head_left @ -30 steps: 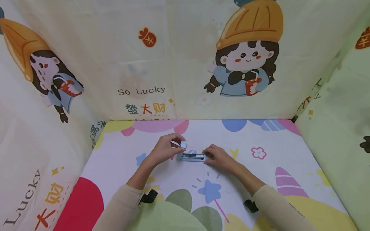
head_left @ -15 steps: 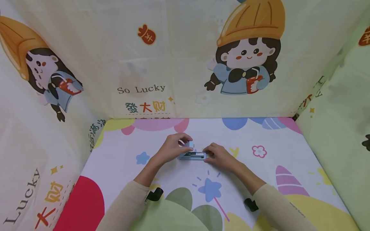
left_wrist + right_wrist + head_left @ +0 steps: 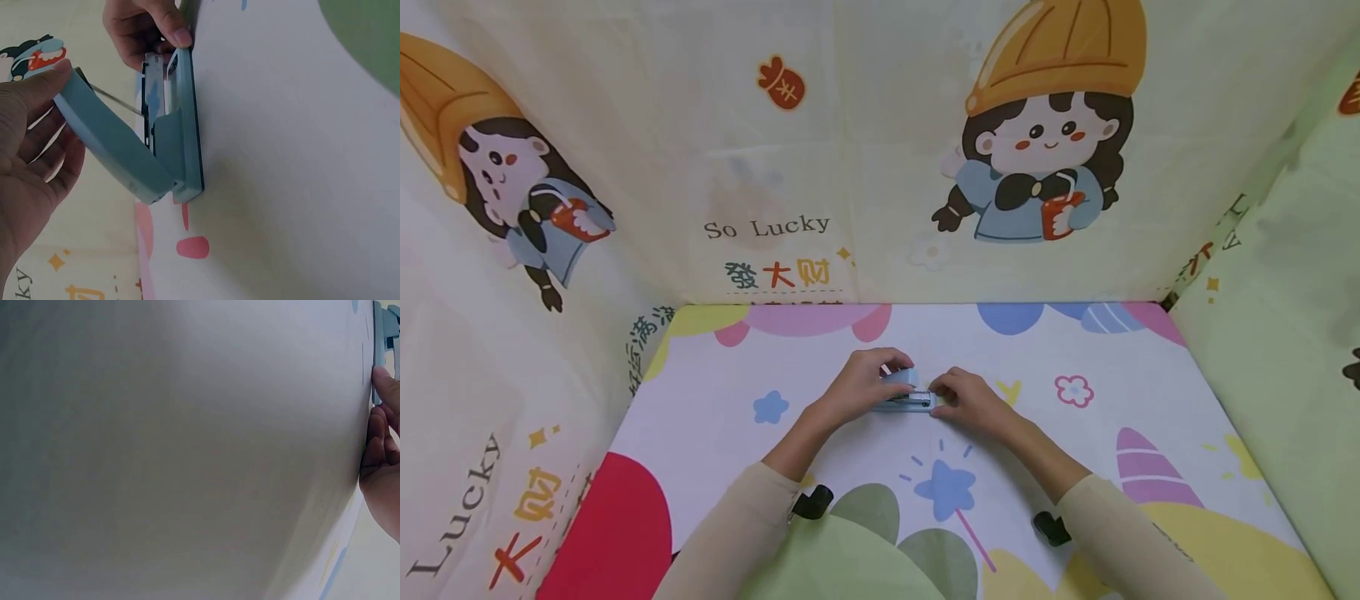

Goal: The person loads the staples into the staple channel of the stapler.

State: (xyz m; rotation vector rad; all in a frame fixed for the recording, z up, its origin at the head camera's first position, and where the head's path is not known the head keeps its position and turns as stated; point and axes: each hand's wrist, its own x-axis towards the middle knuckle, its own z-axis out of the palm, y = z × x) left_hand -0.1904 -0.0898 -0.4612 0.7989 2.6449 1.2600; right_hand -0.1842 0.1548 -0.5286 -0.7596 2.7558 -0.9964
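Observation:
A light blue stapler (image 3: 904,406) lies on the table with its top arm (image 3: 112,134) swung up at an angle from the base (image 3: 183,125). The metal staple magazine (image 3: 153,87) shows between them, and a thin rod links it to the raised arm. My left hand (image 3: 863,385) pinches the free end of the top arm between thumb and fingers. At the stapler's right end, my right hand (image 3: 972,402) grips the front of the base, thumb along its near side. In the right wrist view only part of the right hand (image 3: 382,447) and the base show, at the edge.
The table (image 3: 1037,450) wears a white cloth printed with coloured shapes. Behind it hangs a cream printed curtain (image 3: 895,167), with more curtain on the left and right sides. A black wrist camera (image 3: 812,502) sits at the left sleeve, another (image 3: 1052,528) at the right.
My left hand has moved right and brought the stapler's top arm down closer over the magazine. The right hand has kept its grip on the base.

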